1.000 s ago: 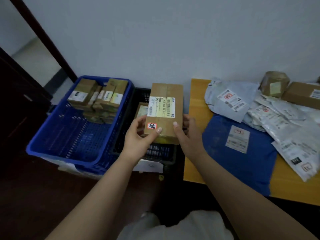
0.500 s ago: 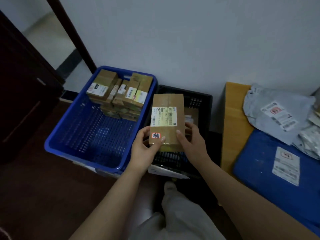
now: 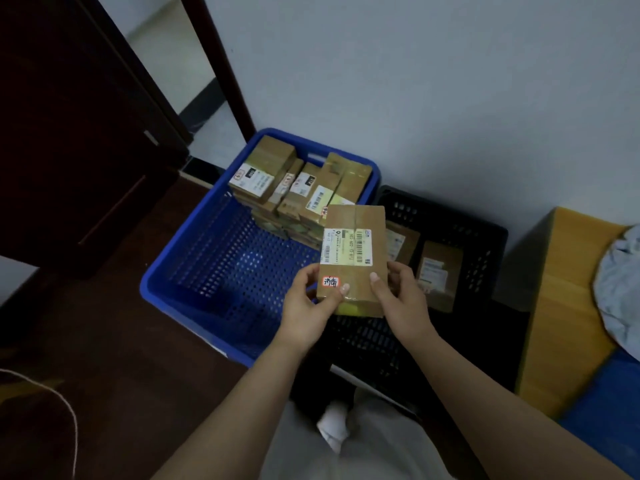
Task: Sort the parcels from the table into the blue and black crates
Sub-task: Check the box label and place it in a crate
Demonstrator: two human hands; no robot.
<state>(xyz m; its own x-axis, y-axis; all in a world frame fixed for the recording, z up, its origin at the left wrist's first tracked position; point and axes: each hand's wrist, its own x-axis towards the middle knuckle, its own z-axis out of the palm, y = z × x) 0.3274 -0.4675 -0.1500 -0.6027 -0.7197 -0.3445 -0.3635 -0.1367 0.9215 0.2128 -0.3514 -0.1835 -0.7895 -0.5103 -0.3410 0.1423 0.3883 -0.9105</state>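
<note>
A brown cardboard parcel [image 3: 353, 251] with a white barcode label and a small red-edged sticker hangs above the seam between the two crates. My left hand [image 3: 308, 306] grips its near left corner, thumb on top. My right hand [image 3: 398, 299] grips its near right side. The blue crate [image 3: 207, 271] stands on the floor at left, with several brown parcels [image 3: 298, 188] stacked at its far end. To its right stands the black crate [image 3: 485, 244], with two brown parcels [image 3: 436, 275] inside.
The yellow table [image 3: 561, 306] stands at right, with a grey mailer bag [image 3: 620, 282] and a blue bag [image 3: 609, 410] on it. A dark wooden door [image 3: 69, 133] is at left. A thin cord [image 3: 65, 407] lies on the floor. My legs are below.
My view has swung left, away from the table and toward the crates. Both hands have carried the parcel along, still held, now lower over the crates' shared edge.
</note>
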